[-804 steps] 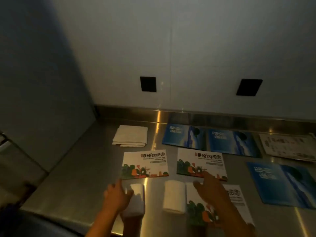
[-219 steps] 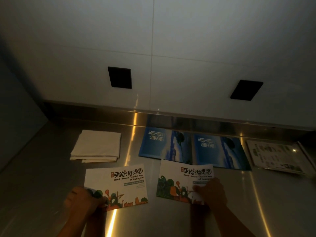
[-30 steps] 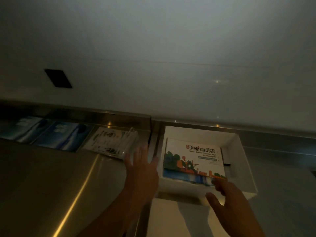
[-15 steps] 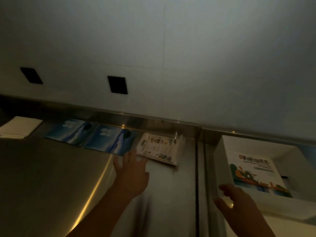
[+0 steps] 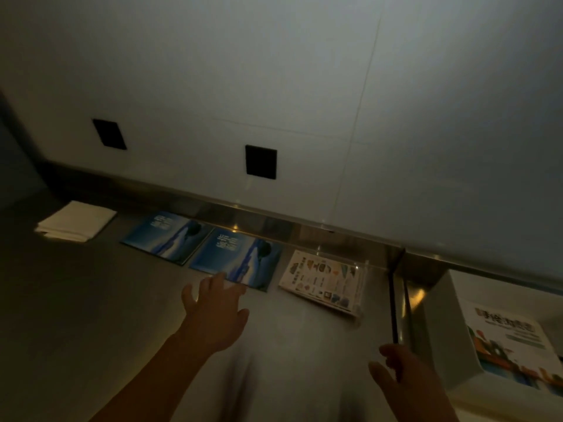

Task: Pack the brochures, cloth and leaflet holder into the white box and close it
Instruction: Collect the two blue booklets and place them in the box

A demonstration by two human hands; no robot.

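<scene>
1. The left hand (image 5: 213, 315) reaches over the table (image 5: 76, 315), fingers (image 5: 217, 280) spread wide and empty, tips at the near edge of the right blue brochure (image 5: 237, 257).
2. The right hand (image 5: 405, 376) hovers loosely curled, holding nothing, beside the white box (image 5: 438, 330).
3. A white brochure (image 5: 511, 339) lies inside the box.
4. The cloth (image 5: 76, 220), a second blue brochure (image 5: 167, 233) and the leaflet holder (image 5: 326, 281) lie along the wall.

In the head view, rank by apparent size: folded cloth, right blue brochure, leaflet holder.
1. Right blue brochure and leaflet holder: look about equal, so unranked.
2. Folded cloth: smallest, though it lies farther away.
</scene>
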